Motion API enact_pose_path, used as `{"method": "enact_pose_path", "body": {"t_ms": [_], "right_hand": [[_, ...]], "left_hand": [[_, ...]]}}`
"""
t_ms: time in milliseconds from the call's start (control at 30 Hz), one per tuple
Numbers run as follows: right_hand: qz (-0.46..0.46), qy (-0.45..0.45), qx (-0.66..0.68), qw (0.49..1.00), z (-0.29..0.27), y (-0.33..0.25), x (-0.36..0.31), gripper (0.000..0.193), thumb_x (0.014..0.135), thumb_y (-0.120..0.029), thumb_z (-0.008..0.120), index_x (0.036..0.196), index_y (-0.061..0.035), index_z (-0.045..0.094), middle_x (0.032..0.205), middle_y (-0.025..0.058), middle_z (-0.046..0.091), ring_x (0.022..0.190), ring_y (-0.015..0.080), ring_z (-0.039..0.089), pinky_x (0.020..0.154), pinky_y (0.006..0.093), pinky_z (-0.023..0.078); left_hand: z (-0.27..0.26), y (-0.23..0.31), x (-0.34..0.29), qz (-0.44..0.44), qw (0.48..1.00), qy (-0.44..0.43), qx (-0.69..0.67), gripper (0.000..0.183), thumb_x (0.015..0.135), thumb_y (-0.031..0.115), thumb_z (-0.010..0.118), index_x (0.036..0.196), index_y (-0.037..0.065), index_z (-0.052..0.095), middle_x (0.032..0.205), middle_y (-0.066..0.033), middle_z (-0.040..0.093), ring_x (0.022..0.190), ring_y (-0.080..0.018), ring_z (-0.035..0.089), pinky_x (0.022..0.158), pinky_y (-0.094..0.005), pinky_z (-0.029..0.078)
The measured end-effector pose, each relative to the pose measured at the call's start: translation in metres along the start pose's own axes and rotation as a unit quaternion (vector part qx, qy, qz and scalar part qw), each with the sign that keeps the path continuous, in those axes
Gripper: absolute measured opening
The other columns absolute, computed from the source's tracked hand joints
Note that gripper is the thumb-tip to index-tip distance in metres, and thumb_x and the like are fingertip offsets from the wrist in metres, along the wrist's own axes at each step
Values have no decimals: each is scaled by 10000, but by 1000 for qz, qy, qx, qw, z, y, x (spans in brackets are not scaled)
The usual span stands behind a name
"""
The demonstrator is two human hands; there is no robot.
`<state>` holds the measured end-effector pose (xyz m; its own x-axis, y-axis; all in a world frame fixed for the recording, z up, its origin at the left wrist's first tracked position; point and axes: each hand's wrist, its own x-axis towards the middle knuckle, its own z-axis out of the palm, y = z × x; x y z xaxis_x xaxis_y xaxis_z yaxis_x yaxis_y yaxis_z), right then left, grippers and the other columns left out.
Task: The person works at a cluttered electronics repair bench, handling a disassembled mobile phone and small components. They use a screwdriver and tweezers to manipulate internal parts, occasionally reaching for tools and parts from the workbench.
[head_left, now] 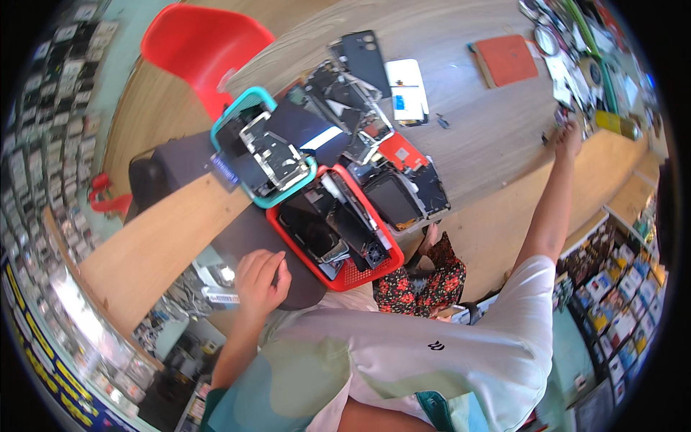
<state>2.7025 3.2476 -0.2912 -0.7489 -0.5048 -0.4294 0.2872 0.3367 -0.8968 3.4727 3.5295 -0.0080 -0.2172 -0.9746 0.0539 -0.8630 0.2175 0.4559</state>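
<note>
My left hand [263, 281] is loosely curled, with no object showing in its fingers, beside the dark seat [301, 284]. Just beyond it a red plastic basket [391, 265] is filled with phone screens and bodies. Behind that, a turquoise basket [307, 178] carries more phone parts, a bare metal phone frame [272, 153] on top. Stretched far out to the right, my right hand [568, 140] has its fingers closed together at a small dark piece [563, 115] by the table's right side; the piece is too small to name.
A pile of phone housings [335, 101], a white-and-black phone part [407, 92] and an orange-red notebook-like item [506, 60] lie on the wooden table [471, 155]. Tools and a yellow cylinder [617, 124] crowd the right edge. A red chair [209, 45] stands beyond.
</note>
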Motion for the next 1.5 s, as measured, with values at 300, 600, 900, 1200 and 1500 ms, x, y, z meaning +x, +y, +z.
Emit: {"method": "enact_pose_path", "body": {"t_ms": [300, 600, 900, 1200, 1500], "right_hand": [[35, -358, 337, 870, 28, -14, -177, 212, 903, -200, 566, 839, -2, 526, 711, 57, 383, 562, 154, 327, 496, 286, 296], [33, -319, 274, 907, 70, 2, -261, 276, 935, -166, 585, 710, -168, 425, 649, 2, 375, 549, 118, 332, 483, 273, 277], [76, -281, 163, 943, 60, 16, -363, 197, 972, -187, 458, 1079, -57, 559, 724, 37, 503, 573, 167, 430, 527, 304, 365], [136, -303, 162, 929, 21, 54, -390, 244, 1088, -349, 544, 1023, -113, 537, 712, -32, 430, 535, 55, 328, 454, 217, 230], [59, -313, 176, 931, 42, 22, -462, 253, 1111, -347, 512, 1053, -103, 541, 701, -35, 426, 521, 57, 315, 441, 221, 242]], "left_hand": [[-7, -8, -10, -5, 998, 64, -18, 193, 720, -29, 763, 908, -7, 727, 826, -111, 680, 787, -294, 680, 690, -381, 542], [-1, -13, -21, -7, 993, 104, -59, 175, 784, 1, 757, 955, 4, 723, 885, -117, 694, 834, -311, 676, 742, -407, 557], [-1, -9, -17, 21, 991, 99, -87, 127, 829, -44, 696, 953, -16, 700, 868, -156, 687, 798, -349, 663, 724, -422, 539], [-3, -9, -23, 44, 986, 125, -96, 89, 848, -46, 692, 934, -22, 695, 850, -154, 686, 767, -345, 661, 702, -418, 536], [-5, -8, -25, 83, 973, 174, -130, 95, 836, -53, 709, 921, -11, 696, 819, -141, 683, 768, -327, 671, 686, -405, 540]]}}
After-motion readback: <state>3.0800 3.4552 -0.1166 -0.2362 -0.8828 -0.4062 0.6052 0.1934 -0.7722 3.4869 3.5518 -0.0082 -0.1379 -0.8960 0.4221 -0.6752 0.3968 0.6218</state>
